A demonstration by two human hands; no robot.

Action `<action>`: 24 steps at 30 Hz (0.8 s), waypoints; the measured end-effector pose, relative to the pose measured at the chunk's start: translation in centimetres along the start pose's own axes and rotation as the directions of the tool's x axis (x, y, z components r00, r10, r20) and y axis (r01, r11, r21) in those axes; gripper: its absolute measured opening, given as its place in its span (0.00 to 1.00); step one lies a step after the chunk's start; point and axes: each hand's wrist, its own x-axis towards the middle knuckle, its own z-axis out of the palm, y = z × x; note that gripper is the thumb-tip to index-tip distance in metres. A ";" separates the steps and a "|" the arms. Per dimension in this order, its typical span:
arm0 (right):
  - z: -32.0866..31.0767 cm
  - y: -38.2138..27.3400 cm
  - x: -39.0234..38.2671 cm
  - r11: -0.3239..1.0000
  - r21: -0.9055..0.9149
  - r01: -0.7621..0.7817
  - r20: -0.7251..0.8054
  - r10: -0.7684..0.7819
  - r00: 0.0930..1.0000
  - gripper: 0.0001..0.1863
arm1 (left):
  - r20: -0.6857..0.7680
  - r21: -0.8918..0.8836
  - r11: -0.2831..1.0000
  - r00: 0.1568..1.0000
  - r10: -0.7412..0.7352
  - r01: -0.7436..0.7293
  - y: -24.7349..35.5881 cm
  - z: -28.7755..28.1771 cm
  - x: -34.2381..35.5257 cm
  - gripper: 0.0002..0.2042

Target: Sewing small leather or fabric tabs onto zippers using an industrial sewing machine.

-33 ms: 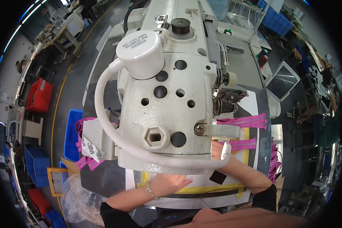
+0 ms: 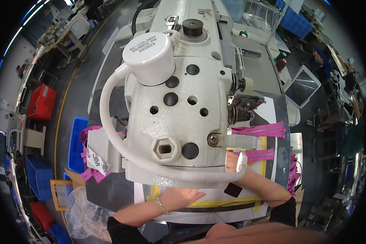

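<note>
A white sewing machine head [image 2: 179, 126] fills the middle and hides much of the work beneath it. My left hand [image 2: 178, 198], with a beaded bracelet at its wrist, lies at the machine's near edge. Its thumb stretches out to the right, apart from the fingers, whose tips vanish under the machine; nothing shows in its grasp. My right hand [image 2: 232, 163] is beside the machine's right side, partly behind a white curved tube [image 2: 207, 175], fingertips hidden. Next to it lies a magenta zipper strip [image 2: 260, 155], and farther back another magenta zipper [image 2: 262, 130]. I cannot tell whether the right fingers grip anything.
Yellow tape [image 2: 219, 202] borders a white sheet on the table, with a small dark square [image 2: 233, 190] on it. Magenta strips hang at the left [image 2: 94, 174] and right [image 2: 293, 175] table sides. A blue bin [image 2: 77, 142] and clear plastic [image 2: 83, 213] are at left.
</note>
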 end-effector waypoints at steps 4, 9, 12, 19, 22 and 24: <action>0.7 0.3 -0.5 0.999 -0.029 0.039 -0.031 -0.040 0.999 0.22 | -0.020 -0.084 0.996 0.999 0.039 -0.041 -0.3 0.0 0.6 0.28; -0.3 -0.5 0.0 1.000 0.004 -0.005 -0.019 0.005 1.000 0.22 | -0.065 -0.080 0.990 0.992 0.109 -0.114 -0.4 -0.6 0.9 0.28; -0.5 -0.3 -0.1 1.000 -0.002 -0.021 0.000 0.021 1.000 0.22 | -0.034 -0.096 0.990 0.995 0.099 -0.102 -0.6 -0.2 0.9 0.29; -0.1 -0.2 -0.3 1.000 -0.008 -0.015 0.004 0.015 1.000 0.23 | 0.023 -0.106 0.994 0.999 0.041 -0.038 -0.2 -0.7 0.8 0.29; -0.1 -0.2 -0.3 1.000 -0.002 -0.017 0.010 0.017 1.000 0.23 | 0.002 -0.123 0.991 0.999 0.044 -0.043 -0.3 -0.6 0.7 0.29; -0.3 -0.3 -0.2 1.000 0.000 -0.019 0.011 0.019 1.000 0.23 | 0.003 -0.127 0.991 0.999 0.042 -0.041 -0.3 -0.5 0.6 0.29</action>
